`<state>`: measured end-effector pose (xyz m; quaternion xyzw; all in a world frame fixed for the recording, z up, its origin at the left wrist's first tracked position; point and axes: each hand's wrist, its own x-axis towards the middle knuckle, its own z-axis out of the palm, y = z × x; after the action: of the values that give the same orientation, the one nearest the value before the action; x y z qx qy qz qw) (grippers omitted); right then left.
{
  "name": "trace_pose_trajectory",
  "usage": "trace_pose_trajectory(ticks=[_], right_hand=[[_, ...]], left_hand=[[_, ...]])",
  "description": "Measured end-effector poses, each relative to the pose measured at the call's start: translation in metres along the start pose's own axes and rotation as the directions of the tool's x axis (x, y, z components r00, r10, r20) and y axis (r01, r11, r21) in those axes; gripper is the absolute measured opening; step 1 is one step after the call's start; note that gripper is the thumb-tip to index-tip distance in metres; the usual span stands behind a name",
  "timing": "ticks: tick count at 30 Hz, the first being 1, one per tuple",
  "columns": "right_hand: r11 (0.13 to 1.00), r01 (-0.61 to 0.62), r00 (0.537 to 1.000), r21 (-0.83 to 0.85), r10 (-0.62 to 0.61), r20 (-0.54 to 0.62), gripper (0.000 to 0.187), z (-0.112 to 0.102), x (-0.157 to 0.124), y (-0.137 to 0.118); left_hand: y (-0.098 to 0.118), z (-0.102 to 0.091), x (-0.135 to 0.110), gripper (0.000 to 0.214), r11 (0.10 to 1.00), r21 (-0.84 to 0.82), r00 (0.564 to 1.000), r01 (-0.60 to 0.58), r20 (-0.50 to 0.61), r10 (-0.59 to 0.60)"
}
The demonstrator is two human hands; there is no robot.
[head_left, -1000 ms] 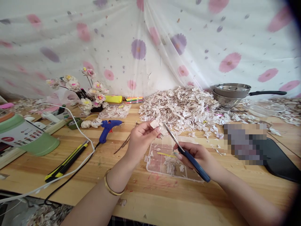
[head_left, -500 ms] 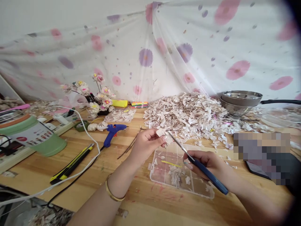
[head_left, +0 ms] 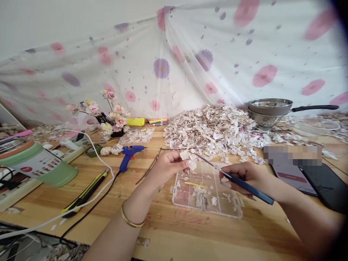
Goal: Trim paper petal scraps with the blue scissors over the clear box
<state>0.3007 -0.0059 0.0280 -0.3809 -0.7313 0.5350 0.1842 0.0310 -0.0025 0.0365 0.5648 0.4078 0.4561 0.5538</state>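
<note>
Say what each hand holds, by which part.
Left hand: pale thin piece, pinched near its edge. Right hand: blue-handled tool, gripped toward the handle's front.

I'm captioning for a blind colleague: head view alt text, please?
A person's left hand holds a pale scrap near what look like blue-handled scissors in the right hand. A clear compartment box lies on the wooden table, before a heap of scraps.

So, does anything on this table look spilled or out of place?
Yes: loose pale scraps lie scattered on the tabletop in front of the big heap, as if spilled from it.
</note>
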Motion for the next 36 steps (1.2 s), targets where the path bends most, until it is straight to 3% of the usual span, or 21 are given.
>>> trace_pose_trajectory(ticks=[6,10,14,20,26,36], right_hand=[[0.971,0.085,0.980,0.223,-0.041,-0.195,0.030,0.023,0.008,-0.004],[0.958,0.127,0.973,0.259,-0.069,-0.220,0.026,0.037,0.014,0.000],[0.968,0.147,0.966,0.206,-0.096,-0.239,0.015,0.040,0.014,0.003],[0.972,0.165,0.961,0.169,-0.119,-0.249,0.004,0.041,0.014,0.001],[0.968,0.180,0.965,0.175,-0.140,-0.222,0.012,0.041,0.014,-0.001],[0.975,0.174,0.962,0.140,-0.138,-0.238,0.006,0.041,0.012,-0.001]], left_hand=[[-0.009,0.017,-0.004,0.027,0.994,0.042,0.976,0.102,0.187,-0.108],[-0.014,0.028,-0.005,0.030,0.983,0.074,0.947,0.169,0.264,-0.183],[-0.019,0.031,-0.006,0.030,0.971,0.093,0.930,0.222,0.279,-0.239],[-0.020,0.033,-0.007,0.028,0.972,0.096,0.928,0.215,0.291,-0.234],[-0.022,0.036,-0.007,0.029,0.971,0.115,0.935,0.209,0.268,-0.233],[-0.022,0.035,-0.008,0.030,0.979,0.106,0.930,0.174,0.309,-0.199]])
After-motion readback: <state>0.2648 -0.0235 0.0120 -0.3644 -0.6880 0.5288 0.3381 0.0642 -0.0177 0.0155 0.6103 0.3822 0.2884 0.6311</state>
